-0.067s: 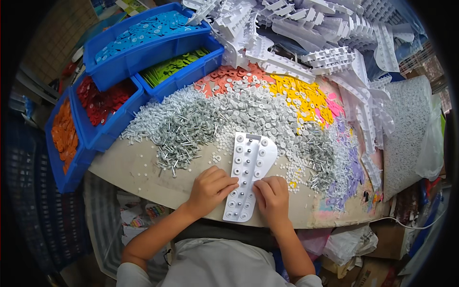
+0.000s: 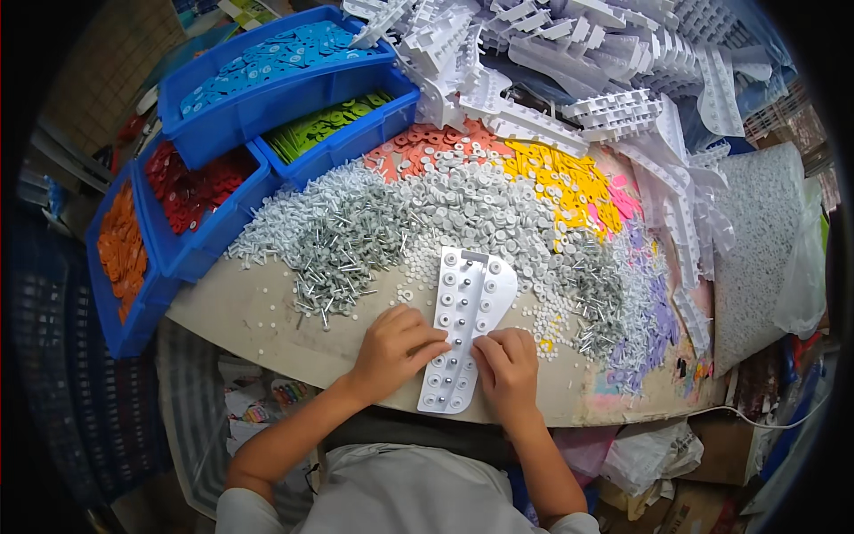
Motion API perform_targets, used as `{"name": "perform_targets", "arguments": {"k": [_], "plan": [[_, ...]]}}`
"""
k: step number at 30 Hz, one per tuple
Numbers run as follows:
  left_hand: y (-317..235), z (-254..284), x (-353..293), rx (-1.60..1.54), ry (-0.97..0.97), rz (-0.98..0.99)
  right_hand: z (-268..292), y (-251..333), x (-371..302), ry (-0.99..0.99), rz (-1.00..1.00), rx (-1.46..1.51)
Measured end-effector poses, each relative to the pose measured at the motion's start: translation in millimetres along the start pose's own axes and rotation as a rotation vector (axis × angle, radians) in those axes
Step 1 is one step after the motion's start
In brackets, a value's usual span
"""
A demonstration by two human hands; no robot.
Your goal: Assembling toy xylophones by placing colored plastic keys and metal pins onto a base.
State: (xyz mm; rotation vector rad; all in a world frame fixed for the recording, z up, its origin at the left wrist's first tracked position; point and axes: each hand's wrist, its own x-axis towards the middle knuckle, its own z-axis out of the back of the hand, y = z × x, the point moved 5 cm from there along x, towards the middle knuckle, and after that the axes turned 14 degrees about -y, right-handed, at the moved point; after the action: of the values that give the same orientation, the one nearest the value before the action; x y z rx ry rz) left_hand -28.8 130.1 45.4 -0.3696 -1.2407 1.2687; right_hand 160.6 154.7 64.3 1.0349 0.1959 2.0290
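A white plastic panel (image 2: 465,307), one side curved, lies lengthwise in front of me on the table. White ring-shaped pieces run along both of its sides, with a row of shiny metal pin heads down the middle groove. My left hand (image 2: 398,349) is closed at the panel's left edge, thumb and fingertips pinched over one spot in the left row. Whatever small part may be under them is hidden. On the opposite edge my right hand (image 2: 509,367) is closed too, its fingers curled against the panel. Beyond the panel spreads a heap of grey-white caps (image 2: 480,200).
Metal pins (image 2: 342,258) and pale small parts (image 2: 302,209) are piled at left, yellow pieces (image 2: 569,182) and purple pieces (image 2: 654,325) at right. Blue bins (image 2: 205,147) hold coloured pieces. White panels (image 2: 614,53) are stacked behind; a clear bag (image 2: 756,249) stands at far right.
The panel's far end has shifted very slightly to the right, and my left hand has moved slightly right with it. My right hand is practically still.
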Motion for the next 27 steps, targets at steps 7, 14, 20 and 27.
{"name": "perform_targets", "arguments": {"k": [7, 14, 20, 27], "plan": [[47, -7, 92, 0.260, -0.102, -0.128, 0, 1, 3, -0.020, -0.031, 0.043], [76, -40, 113, 0.383, 0.145, -0.263, 7, 4, -2, -0.078, -0.001, 0.037], [80, -42, 110, 0.363, 0.144, -0.267, 34, -53, 16, -0.087, -0.308, -0.210], [79, -43, 109, 0.352, 0.133, -0.323, 23, -91, 23, -0.090, -0.223, -0.327]]}}
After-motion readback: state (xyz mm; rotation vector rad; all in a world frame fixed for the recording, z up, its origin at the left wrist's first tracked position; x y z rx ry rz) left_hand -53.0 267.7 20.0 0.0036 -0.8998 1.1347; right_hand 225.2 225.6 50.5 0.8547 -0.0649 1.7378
